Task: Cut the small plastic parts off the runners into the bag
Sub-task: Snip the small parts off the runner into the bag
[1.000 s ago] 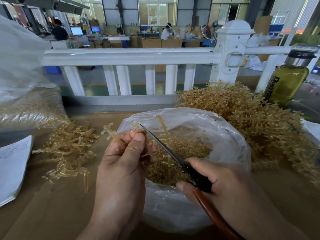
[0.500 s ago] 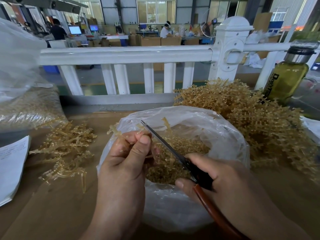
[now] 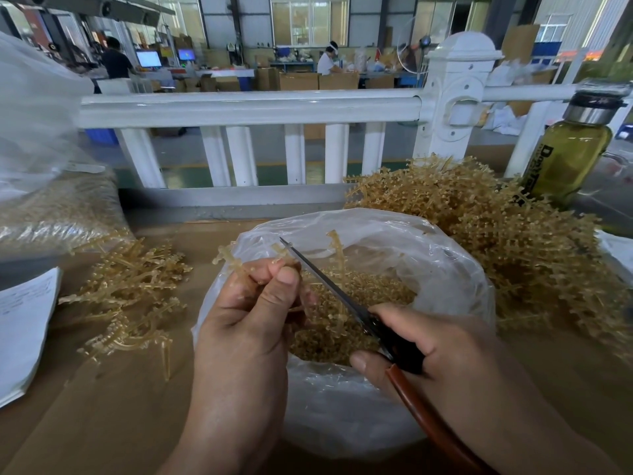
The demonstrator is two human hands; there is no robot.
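My left hand (image 3: 253, 313) pinches a tan plastic runner (image 3: 337, 255) with small parts on its branches, holding it over the open mouth of a clear plastic bag (image 3: 445, 269). Loose cut parts (image 3: 346, 320) fill the bag's bottom. My right hand (image 3: 431, 358) grips scissors (image 3: 329, 289) with a dark blade and red-brown handle; the blades look nearly closed and point up-left, the tip beside my left fingertips. Part of the runner is hidden behind my left fingers.
A large heap of uncut runners (image 3: 496, 241) lies right of the bag, and a smaller pile of runners (image 3: 130, 296) lies on the left. A green bottle (image 3: 568, 156) stands at back right, papers (image 3: 24, 323) at left, a filled bag (image 3: 58, 207) at back left, a white railing (image 3: 246, 108) behind.
The scissors' tip has stayed beside my left fingertips. My left hand has shifted the runner slightly; one branch now stands upright over the bag. Both hands keep their hold.
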